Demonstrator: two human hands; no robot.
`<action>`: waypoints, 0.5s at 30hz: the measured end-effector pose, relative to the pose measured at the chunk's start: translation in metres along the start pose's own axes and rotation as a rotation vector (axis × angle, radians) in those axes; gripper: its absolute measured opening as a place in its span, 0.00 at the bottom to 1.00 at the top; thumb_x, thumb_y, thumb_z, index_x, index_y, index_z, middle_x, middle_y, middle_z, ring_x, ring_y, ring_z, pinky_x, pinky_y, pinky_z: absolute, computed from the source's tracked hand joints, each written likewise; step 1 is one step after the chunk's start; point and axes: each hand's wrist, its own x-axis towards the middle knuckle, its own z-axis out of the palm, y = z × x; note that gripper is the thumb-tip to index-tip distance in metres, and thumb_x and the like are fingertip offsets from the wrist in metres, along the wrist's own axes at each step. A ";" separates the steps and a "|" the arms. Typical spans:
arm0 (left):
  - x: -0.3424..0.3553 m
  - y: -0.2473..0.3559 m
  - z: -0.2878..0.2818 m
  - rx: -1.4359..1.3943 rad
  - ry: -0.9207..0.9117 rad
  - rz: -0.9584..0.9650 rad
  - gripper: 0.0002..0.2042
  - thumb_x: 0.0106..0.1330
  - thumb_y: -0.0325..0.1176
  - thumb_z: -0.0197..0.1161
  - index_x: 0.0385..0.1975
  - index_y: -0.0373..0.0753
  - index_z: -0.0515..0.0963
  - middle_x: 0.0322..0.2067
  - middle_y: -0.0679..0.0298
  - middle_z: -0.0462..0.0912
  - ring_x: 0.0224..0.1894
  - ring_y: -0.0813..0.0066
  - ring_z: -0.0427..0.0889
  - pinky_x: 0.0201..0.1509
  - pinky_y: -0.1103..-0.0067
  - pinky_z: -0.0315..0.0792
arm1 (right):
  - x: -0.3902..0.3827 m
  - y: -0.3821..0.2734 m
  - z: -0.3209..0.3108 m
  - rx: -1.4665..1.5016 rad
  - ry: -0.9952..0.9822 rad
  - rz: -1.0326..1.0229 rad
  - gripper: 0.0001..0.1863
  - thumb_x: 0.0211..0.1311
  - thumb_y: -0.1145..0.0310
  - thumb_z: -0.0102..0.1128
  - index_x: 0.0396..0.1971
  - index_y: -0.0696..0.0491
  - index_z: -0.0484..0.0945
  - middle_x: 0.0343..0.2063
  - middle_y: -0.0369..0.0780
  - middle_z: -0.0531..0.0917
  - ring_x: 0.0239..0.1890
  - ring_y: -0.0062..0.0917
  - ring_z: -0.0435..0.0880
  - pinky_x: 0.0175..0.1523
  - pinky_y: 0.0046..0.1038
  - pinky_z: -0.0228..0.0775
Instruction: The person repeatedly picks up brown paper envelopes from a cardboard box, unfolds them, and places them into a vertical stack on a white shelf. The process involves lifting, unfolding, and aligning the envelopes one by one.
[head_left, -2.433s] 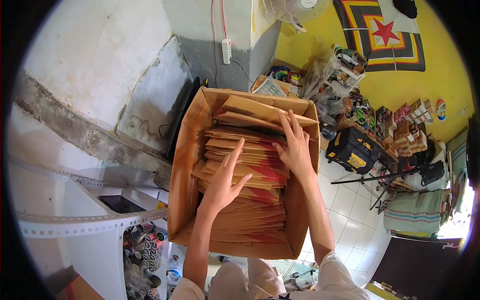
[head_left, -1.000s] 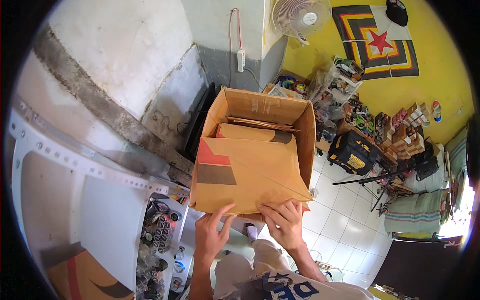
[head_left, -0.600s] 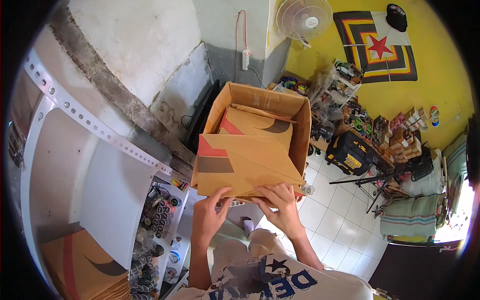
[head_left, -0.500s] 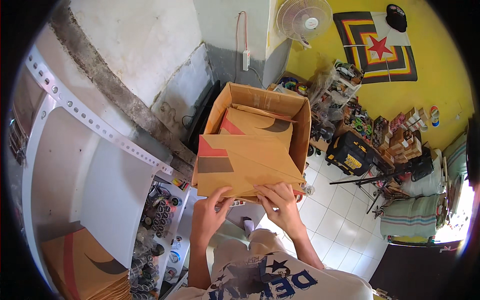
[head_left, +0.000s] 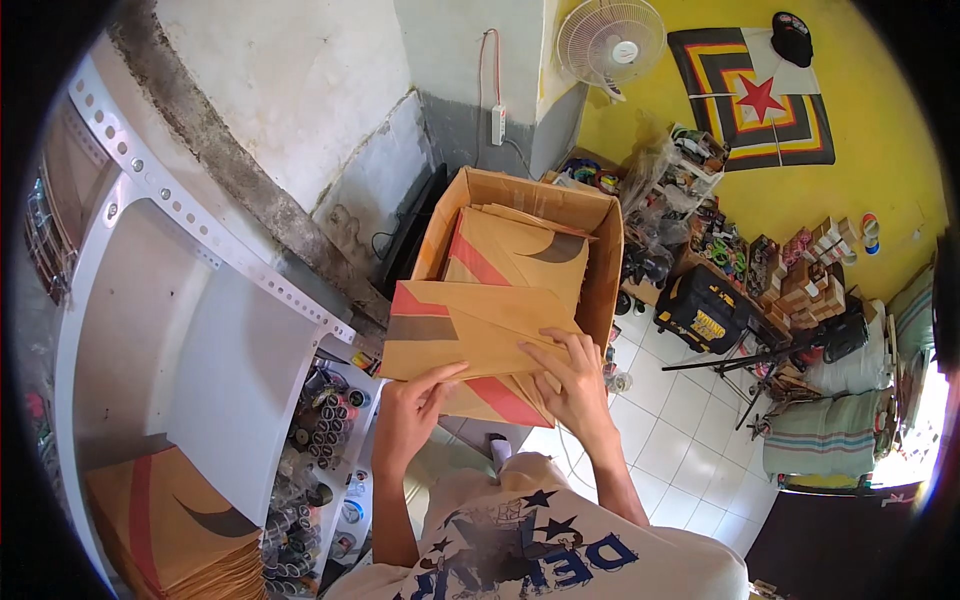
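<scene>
My left hand [head_left: 413, 413] pinches the near left edge of a folded brown paper sheet [head_left: 490, 320] with a red and dark print. My right hand [head_left: 572, 385] has its fingers on top of this sheet at the near right, with the thumb by the edge, closed on it. Beneath it, another brown sheet with a red stripe [head_left: 505, 402] sticks out between my hands toward me. Both lie over the near side of an open cardboard box [head_left: 603, 262]. Inside the box are more printed brown sheets [head_left: 520, 250], stacked flat.
On a white metal shelf [head_left: 215, 370] at the lower left lies a tall stack of similar sheets [head_left: 170, 520]. Several small jars and reels [head_left: 328, 430] crowd a lower shelf. To the right are a black tool case [head_left: 700, 305], a tripod [head_left: 735, 355] and a fan [head_left: 610, 45].
The top sheet has shifted left and turned slightly, with its near right corner folded or lifted. A red-striped sheet now shows below it. My right hand has moved up and over the sheet.
</scene>
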 end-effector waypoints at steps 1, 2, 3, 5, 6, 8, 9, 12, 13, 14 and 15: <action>0.002 -0.001 0.000 0.026 0.030 0.058 0.15 0.77 0.23 0.64 0.60 0.42 0.88 0.43 0.54 0.94 0.42 0.65 0.94 0.43 0.73 0.85 | -0.001 0.006 0.001 0.002 -0.008 -0.003 0.27 0.57 0.80 0.71 0.57 0.45 0.91 0.55 0.42 0.86 0.54 0.35 0.84 0.60 0.38 0.77; 0.003 -0.001 -0.001 0.040 0.012 0.080 0.16 0.77 0.23 0.64 0.61 0.42 0.87 0.46 0.54 0.93 0.44 0.64 0.94 0.46 0.72 0.84 | -0.003 0.014 0.004 0.004 -0.017 -0.007 0.27 0.56 0.81 0.71 0.57 0.44 0.91 0.55 0.42 0.87 0.54 0.35 0.85 0.60 0.37 0.79; 0.004 0.000 -0.003 0.055 -0.005 0.102 0.17 0.77 0.23 0.65 0.62 0.43 0.86 0.48 0.54 0.93 0.47 0.63 0.94 0.50 0.70 0.84 | -0.006 0.020 0.008 0.006 -0.025 -0.010 0.28 0.56 0.82 0.71 0.57 0.43 0.91 0.55 0.42 0.88 0.55 0.35 0.86 0.59 0.37 0.80; 0.004 0.004 -0.005 0.042 0.002 0.106 0.21 0.76 0.23 0.66 0.68 0.43 0.81 0.53 0.52 0.92 0.52 0.61 0.93 0.56 0.68 0.83 | -0.011 0.028 0.014 0.053 -0.048 0.030 0.27 0.57 0.82 0.70 0.56 0.44 0.91 0.54 0.43 0.90 0.54 0.36 0.88 0.56 0.36 0.83; 0.004 0.009 -0.003 0.016 0.024 0.087 0.25 0.76 0.23 0.66 0.72 0.42 0.77 0.55 0.51 0.90 0.54 0.60 0.93 0.59 0.67 0.82 | -0.013 0.028 0.014 0.076 -0.060 0.051 0.26 0.58 0.82 0.69 0.56 0.44 0.92 0.53 0.43 0.90 0.54 0.37 0.90 0.54 0.36 0.84; 0.001 0.011 0.002 -0.062 0.078 0.097 0.33 0.75 0.23 0.67 0.79 0.42 0.66 0.61 0.48 0.86 0.58 0.57 0.91 0.63 0.66 0.81 | -0.010 0.020 0.013 0.074 0.033 0.062 0.24 0.60 0.83 0.68 0.55 0.47 0.91 0.49 0.43 0.92 0.49 0.38 0.92 0.50 0.35 0.85; 0.000 0.008 0.006 -0.115 0.107 0.128 0.37 0.75 0.22 0.67 0.82 0.41 0.60 0.65 0.46 0.83 0.61 0.56 0.89 0.64 0.65 0.81 | -0.009 0.015 0.012 0.073 0.079 0.067 0.22 0.61 0.83 0.68 0.54 0.48 0.91 0.47 0.44 0.93 0.46 0.39 0.93 0.48 0.34 0.86; -0.002 0.013 0.007 -0.242 0.126 0.194 0.46 0.74 0.21 0.66 0.87 0.42 0.46 0.73 0.43 0.74 0.67 0.51 0.84 0.69 0.62 0.79 | -0.001 -0.003 0.003 0.179 0.184 0.152 0.16 0.69 0.82 0.66 0.53 0.54 0.90 0.44 0.45 0.93 0.43 0.32 0.95 0.44 0.30 0.85; -0.001 0.018 0.006 -0.280 0.118 0.216 0.48 0.73 0.21 0.65 0.87 0.43 0.42 0.75 0.43 0.71 0.69 0.49 0.82 0.70 0.61 0.79 | 0.000 -0.003 0.006 0.242 0.242 0.182 0.14 0.71 0.80 0.66 0.52 0.55 0.90 0.41 0.44 0.93 0.40 0.30 0.94 0.42 0.29 0.84; 0.000 0.023 0.006 -0.289 0.117 0.181 0.47 0.72 0.22 0.69 0.86 0.40 0.47 0.75 0.45 0.72 0.71 0.49 0.80 0.72 0.60 0.77 | 0.001 -0.003 0.011 0.307 0.299 0.211 0.12 0.72 0.78 0.66 0.52 0.56 0.90 0.38 0.43 0.93 0.37 0.28 0.93 0.40 0.28 0.83; 0.001 0.024 0.006 -0.250 0.097 0.194 0.47 0.71 0.23 0.70 0.86 0.39 0.49 0.76 0.45 0.70 0.73 0.49 0.78 0.74 0.59 0.75 | 0.001 -0.003 0.013 0.372 0.356 0.241 0.10 0.74 0.76 0.66 0.51 0.56 0.90 0.35 0.42 0.93 0.33 0.26 0.92 0.38 0.27 0.81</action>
